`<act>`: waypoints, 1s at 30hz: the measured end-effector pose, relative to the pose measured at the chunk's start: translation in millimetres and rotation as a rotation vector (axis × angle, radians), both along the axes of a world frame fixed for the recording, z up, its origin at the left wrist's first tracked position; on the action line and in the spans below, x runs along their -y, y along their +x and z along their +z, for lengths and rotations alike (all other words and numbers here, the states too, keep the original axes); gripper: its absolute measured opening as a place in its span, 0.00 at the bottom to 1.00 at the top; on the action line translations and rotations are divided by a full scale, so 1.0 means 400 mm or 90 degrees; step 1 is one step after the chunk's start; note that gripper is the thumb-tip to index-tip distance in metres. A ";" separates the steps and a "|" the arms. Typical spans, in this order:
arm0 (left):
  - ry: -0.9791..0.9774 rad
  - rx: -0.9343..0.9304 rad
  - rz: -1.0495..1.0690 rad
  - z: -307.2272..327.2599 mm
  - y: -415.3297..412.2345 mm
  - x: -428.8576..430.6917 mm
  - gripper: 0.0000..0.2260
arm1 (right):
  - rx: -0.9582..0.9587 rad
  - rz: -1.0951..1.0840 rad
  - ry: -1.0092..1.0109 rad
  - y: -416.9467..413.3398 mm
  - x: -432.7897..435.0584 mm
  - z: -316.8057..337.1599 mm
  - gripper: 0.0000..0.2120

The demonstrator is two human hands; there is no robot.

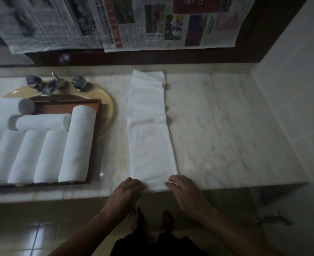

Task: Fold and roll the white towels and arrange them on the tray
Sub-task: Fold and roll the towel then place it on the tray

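Now we have the folded towel (150, 130) lying as a long strip on the marble bench (226, 135), just right of the sink (108, 111); our left hand (126, 191) has its grip curled on the near corner, our right hand (185, 191) rests flat-fingered, grip wide; rolled towels (47, 156) fill the tray (60, 109)

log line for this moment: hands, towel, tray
folded towel: flat on counter, not yet rolled | left hand: grips its near-left corner | right hand: rests on its near-right edge | tray: rolled towels on it
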State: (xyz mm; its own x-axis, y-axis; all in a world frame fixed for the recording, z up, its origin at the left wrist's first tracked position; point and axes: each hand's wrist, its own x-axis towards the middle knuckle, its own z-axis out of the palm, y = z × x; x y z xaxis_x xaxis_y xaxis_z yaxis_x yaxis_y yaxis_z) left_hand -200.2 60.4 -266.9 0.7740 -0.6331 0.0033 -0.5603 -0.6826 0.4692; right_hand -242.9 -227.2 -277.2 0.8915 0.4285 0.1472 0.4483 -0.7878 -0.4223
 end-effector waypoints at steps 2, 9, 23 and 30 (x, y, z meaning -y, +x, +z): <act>-0.018 0.018 0.021 0.011 -0.010 0.000 0.12 | -0.011 0.004 0.002 0.000 0.003 0.007 0.20; -0.059 -0.024 0.111 0.056 -0.024 0.011 0.07 | -0.058 -0.009 0.050 0.009 0.020 0.025 0.13; -0.092 -0.258 0.435 0.104 0.028 0.055 0.03 | -0.280 -0.246 0.105 0.087 0.012 0.083 0.05; 0.000 -0.025 0.210 0.075 0.006 0.070 0.10 | -0.091 -0.136 0.036 0.069 -0.036 0.067 0.09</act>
State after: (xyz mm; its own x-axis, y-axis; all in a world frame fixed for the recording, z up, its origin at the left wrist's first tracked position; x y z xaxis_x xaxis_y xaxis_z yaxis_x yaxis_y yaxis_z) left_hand -197.9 32.4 -236.8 0.9366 -0.3490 -0.0305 -0.2913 -0.8243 0.4855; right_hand -215.5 -212.6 -250.3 0.9745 0.2224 0.0313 0.2063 -0.8317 -0.5155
